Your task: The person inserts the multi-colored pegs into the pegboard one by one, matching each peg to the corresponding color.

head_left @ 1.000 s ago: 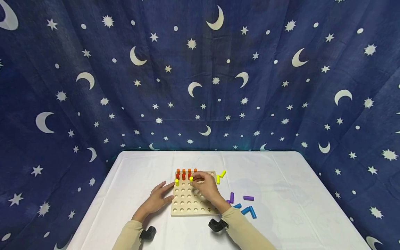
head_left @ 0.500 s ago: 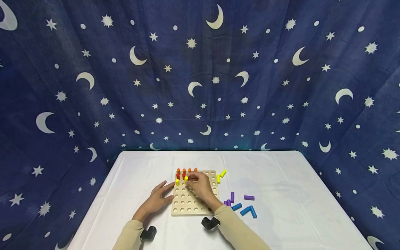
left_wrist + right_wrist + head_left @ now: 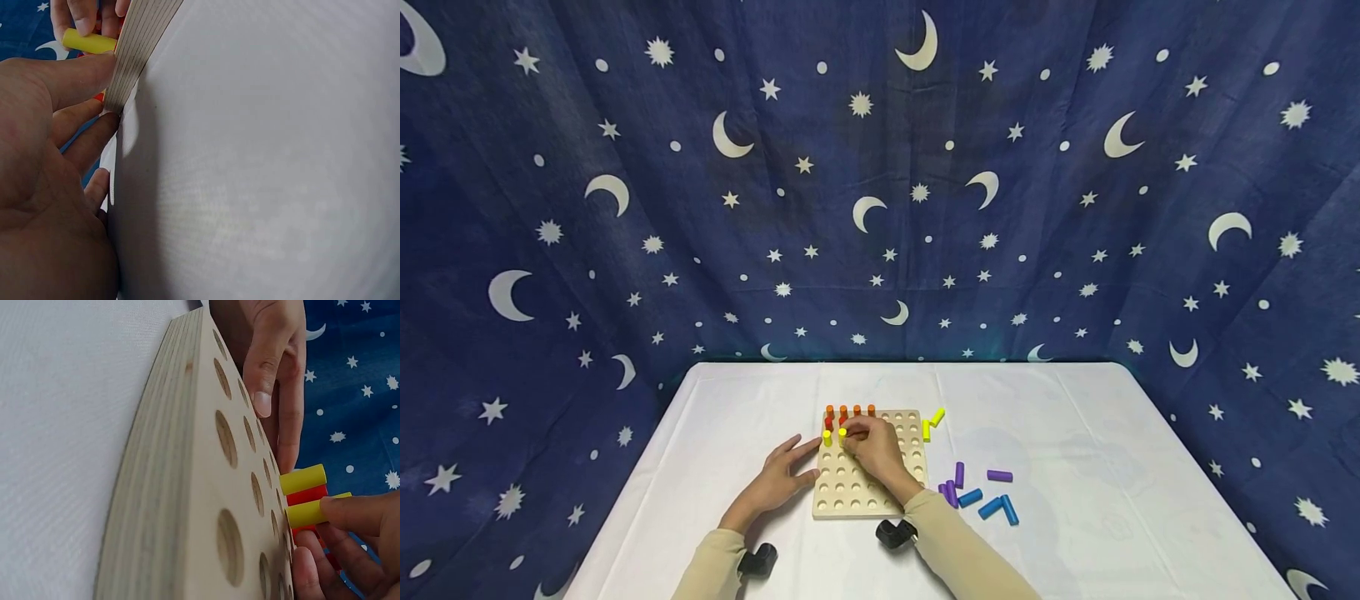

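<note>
A pale wooden pegboard (image 3: 842, 514) lies on the white table, drilled with rows of round holes. My right hand (image 3: 877, 450) pinches a yellow peg (image 3: 304, 514) between thumb and fingers. That peg stands upright, its lower end right at a hole beside another yellow peg (image 3: 827, 439) in the left column. Several orange pegs (image 3: 843, 411) fill part of the back row, with red pegs (image 3: 829, 424) in front of them, partly hidden by the right hand. My left hand (image 3: 778, 479) rests at the board's left edge, fingers extended, thumb and fingertips against it.
Right of the board lie two loose yellow pegs (image 3: 927, 431), several purple pegs (image 3: 959, 475) and three blue pegs (image 3: 990, 507). A black wrist camera (image 3: 895, 534) sits under the right forearm. Behind the table (image 3: 1075, 442) hangs a dark blue curtain (image 3: 880, 250) with moons and stars.
My right hand has moved left with the yellow peg, bringing it beside the yellow peg in the left column and lower toward the board. The left hand has stayed in place.
</note>
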A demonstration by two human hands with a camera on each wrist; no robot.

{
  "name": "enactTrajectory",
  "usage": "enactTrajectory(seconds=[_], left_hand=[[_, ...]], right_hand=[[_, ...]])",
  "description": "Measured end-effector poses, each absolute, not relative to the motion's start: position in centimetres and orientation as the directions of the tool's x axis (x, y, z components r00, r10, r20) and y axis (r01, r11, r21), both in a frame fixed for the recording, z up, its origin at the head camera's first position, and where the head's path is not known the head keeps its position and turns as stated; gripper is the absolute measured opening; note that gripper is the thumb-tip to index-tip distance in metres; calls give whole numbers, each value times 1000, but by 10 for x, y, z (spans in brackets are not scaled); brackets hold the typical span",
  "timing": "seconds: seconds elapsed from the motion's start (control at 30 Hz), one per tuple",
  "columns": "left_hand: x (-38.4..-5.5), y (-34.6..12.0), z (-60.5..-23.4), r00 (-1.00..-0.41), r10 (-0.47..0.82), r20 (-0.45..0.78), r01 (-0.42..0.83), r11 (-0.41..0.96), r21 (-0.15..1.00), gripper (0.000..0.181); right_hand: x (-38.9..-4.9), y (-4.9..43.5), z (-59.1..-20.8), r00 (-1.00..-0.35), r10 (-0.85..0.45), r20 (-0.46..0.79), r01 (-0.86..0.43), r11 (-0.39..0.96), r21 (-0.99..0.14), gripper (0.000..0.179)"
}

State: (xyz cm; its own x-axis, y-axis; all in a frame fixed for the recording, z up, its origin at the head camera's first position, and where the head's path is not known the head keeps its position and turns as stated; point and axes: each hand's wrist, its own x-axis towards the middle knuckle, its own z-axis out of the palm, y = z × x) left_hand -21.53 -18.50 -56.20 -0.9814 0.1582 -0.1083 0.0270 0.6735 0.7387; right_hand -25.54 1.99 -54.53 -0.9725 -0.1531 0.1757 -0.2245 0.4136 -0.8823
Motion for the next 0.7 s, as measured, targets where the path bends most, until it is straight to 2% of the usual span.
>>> enactTrajectory(seconds=[0.53, 0.7], left_hand=[[-214, -185, -562, -981, 171, -94, 47, 672, 739, 56], [-214, -185, -563, -982, 167, -91, 48, 682, 730, 55]], right_hand=[[-259, 16, -547, -978, -147, 146, -201, 499, -843, 16], [-259, 19, -547, -975, -171, 139, -206, 488, -848, 17]])
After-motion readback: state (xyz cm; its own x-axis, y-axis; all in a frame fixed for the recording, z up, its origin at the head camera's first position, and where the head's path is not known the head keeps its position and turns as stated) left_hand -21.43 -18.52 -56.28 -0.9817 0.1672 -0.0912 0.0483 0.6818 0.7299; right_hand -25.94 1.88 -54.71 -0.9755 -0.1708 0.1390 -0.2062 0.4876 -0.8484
